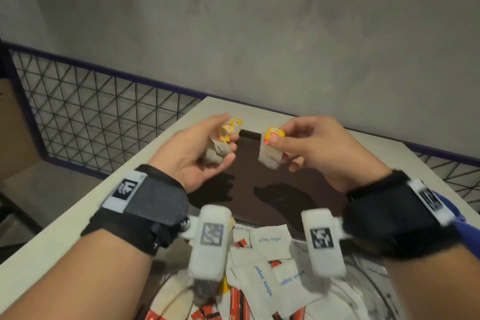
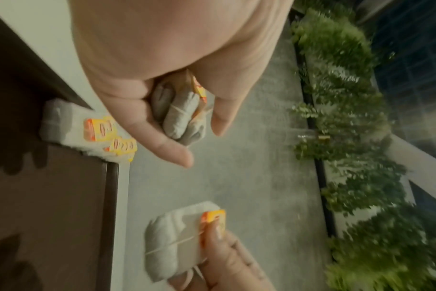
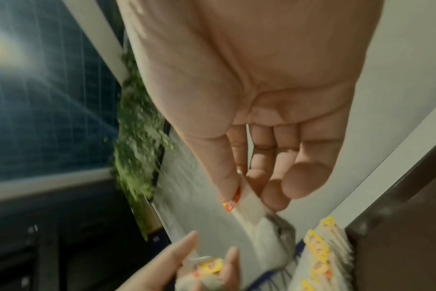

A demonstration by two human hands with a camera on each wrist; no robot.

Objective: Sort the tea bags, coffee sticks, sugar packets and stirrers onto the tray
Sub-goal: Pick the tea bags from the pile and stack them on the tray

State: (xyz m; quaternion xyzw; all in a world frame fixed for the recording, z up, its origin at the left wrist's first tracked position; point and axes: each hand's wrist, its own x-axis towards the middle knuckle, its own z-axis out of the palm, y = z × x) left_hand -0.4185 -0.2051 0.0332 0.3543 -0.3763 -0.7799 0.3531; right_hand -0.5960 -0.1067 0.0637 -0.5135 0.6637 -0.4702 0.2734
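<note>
Both hands hover above the dark brown tray (image 1: 285,189). My left hand (image 1: 228,138) grips a small bunch of tea bags (image 1: 220,145) with yellow tags; the left wrist view shows my left hand (image 2: 199,141) with the bunch (image 2: 182,114) in its curled fingers. My right hand (image 1: 275,138) pinches one tea bag (image 1: 270,153) by its yellow tag end, thumb on top. In the right wrist view my right hand (image 3: 249,193) lets that bag (image 3: 269,242) hang down. More tea bags (image 2: 87,130) lie stacked at the tray's far corner (image 3: 321,252).
White sugar packets (image 1: 270,239) and red coffee sticks (image 1: 236,301) lie in a heap near me, below my wrists. The white table (image 1: 78,215) ends at the left beside a wire mesh rail (image 1: 104,112). A grey wall (image 1: 259,34) stands behind.
</note>
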